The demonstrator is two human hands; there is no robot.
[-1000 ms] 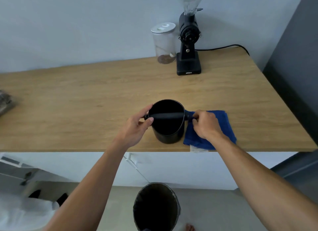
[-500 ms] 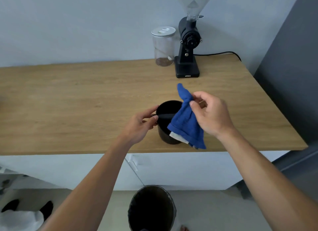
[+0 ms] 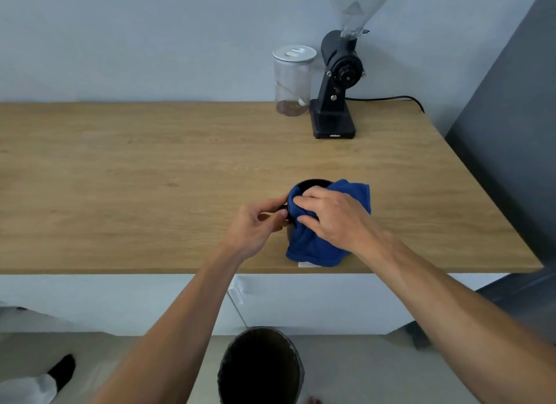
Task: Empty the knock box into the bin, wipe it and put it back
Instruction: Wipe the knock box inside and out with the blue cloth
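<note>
The black knock box (image 3: 311, 184) stands near the front edge of the wooden counter (image 3: 150, 178), mostly hidden under a blue cloth (image 3: 313, 247). My right hand (image 3: 331, 217) lies on top of the cloth and presses it down over the box's rim and front side. My left hand (image 3: 258, 223) pinches the box's left side at the bar end. On the floor below the counter stands the black bin (image 3: 260, 367), its mouth open.
A black coffee grinder (image 3: 338, 82) and a clear jar (image 3: 293, 82) with a white lid stand at the back of the counter by the wall. A dark panel (image 3: 511, 118) rises to the right. A black-socked foot (image 3: 61, 372) is at the lower left.
My right hand left the bar end, picked the blue cloth off the counter, lifted it, then brought it down over the knock box. My left hand stayed on the box.
</note>
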